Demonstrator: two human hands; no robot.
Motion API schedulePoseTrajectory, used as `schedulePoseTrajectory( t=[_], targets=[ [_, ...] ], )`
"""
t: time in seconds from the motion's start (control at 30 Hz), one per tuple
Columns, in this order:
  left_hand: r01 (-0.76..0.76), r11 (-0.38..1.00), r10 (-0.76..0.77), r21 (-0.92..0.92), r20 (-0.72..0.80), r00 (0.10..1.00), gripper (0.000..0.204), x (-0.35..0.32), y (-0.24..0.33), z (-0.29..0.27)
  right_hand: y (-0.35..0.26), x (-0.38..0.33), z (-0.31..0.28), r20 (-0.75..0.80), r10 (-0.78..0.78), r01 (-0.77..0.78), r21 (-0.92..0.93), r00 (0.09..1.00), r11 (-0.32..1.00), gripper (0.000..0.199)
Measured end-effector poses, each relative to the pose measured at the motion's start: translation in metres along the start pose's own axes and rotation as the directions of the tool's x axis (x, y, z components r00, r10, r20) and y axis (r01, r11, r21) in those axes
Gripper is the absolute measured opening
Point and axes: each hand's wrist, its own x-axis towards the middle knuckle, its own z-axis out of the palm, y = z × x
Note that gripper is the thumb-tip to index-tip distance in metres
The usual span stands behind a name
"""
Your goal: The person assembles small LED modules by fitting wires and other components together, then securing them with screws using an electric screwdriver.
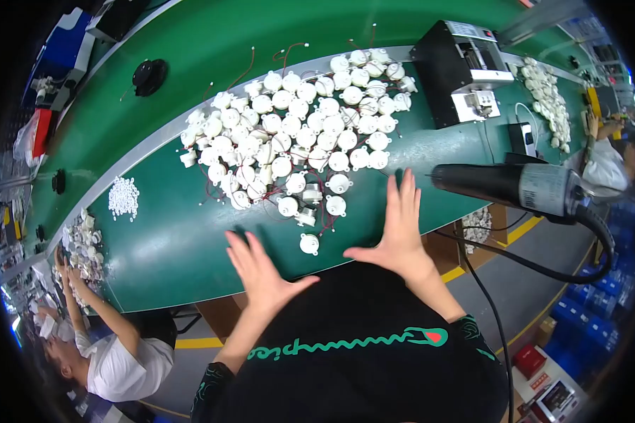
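Note:
Both of my hands hover at the near edge of a green-topped workbench (169, 247), palms down and fingers spread. My left hand (261, 271) holds nothing; its thumb points toward the right. Empty too is my right hand (400, 236), its fingers stretched toward the far side and its thumb toward the left. Between and beyond them spreads a large heap of round white plastic motor-like parts (289, 127) with thin red and dark wires. One single white part (309, 244) lies nearest me, between my two hands. A few parts in the heap show silvery metal sides.
A black tool with a cable (501, 187) juts in at right. Behind it stands a black machine (462, 70). Small white pieces (123, 198) form a pile at left. Beyond a metal rail, a green belt carries a black round part (149, 76). Co-workers sit at both sides.

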Motion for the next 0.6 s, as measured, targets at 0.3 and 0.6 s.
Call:
schedulePoseTrajectory(
  t=[0.3,0.6],
  targets=[
    [0.133,0.988,-0.117,0.08,-0.18,0.977,0.157,0.107,0.025,0.016,-0.022,0.075,0.036,-0.115,0.181,-0.204,-0.245,0.977,0.948,0.148],
    [0.083,0.99,-0.058,0.112,-0.205,0.977,0.149,0.136,0.014,0.014,-0.025,0.103,0.055,-0.161,0.176,-0.213,-0.249,0.971,0.945,0.132]
  ],
)
